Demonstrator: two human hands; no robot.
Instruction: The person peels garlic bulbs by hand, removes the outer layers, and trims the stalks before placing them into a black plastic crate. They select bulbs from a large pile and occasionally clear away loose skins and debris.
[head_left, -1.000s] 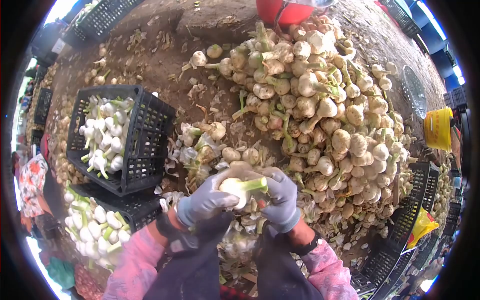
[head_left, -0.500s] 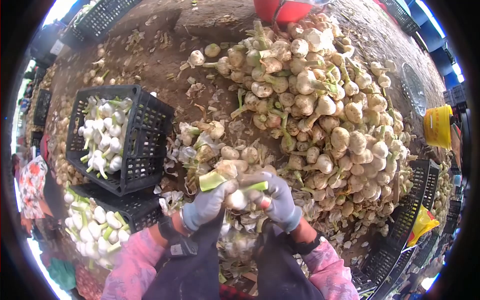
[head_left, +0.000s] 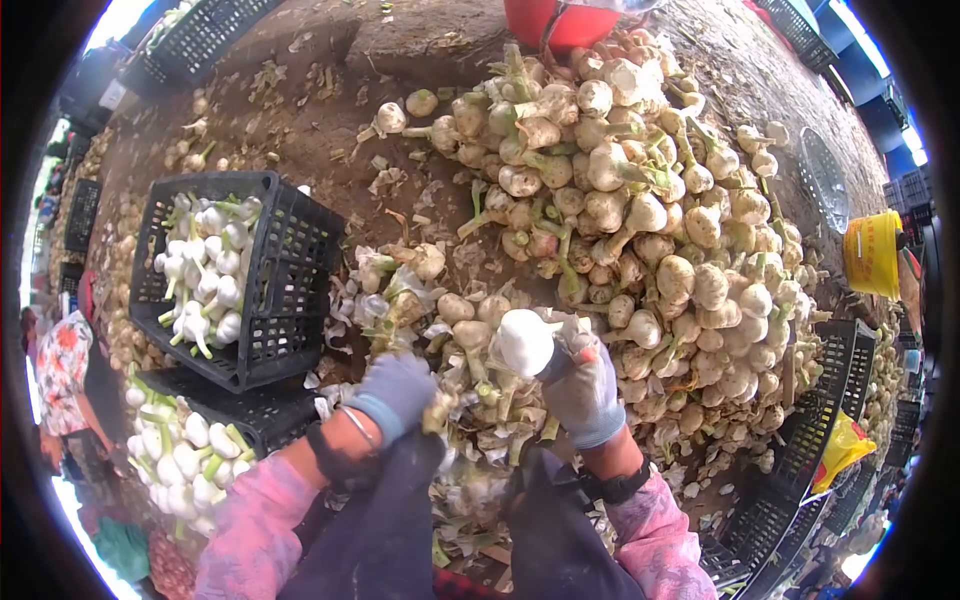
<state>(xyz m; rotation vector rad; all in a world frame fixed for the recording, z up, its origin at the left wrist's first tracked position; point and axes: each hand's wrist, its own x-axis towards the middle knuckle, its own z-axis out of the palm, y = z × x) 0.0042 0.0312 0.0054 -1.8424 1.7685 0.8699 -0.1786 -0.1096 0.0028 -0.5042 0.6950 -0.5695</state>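
A clean white garlic bulb [head_left: 522, 343] is held by its stem in my right hand [head_left: 585, 395], whose gloved fingers are closed round it. To the left, my left hand [head_left: 398, 395], also gloved, is over my lap beside a clump of peeled skin [head_left: 437, 411]. Motion blurs its fingers, so I cannot tell whether they grip the skin. Unpeeled garlic bulbs [head_left: 457, 308] and loose skins lie just beyond both hands. A large heap of unpeeled garlic [head_left: 690, 240] spreads over the ground ahead and to the right.
At the left, a tilted black crate [head_left: 290, 290] contains white garlic, with more white garlic [head_left: 185, 455] below it. Black crates [head_left: 815, 430] and a yellow bag [head_left: 842, 450] lie right. A yellow bucket [head_left: 872, 255] and red bucket [head_left: 565, 22] stand farther off. A person's floral sleeve [head_left: 65, 370] shows left.
My hands have moved apart, the left one down and leftward. The garlic bulb, wrapped by both hands before, now shows white and bare in my right hand. Its outer skin is off.
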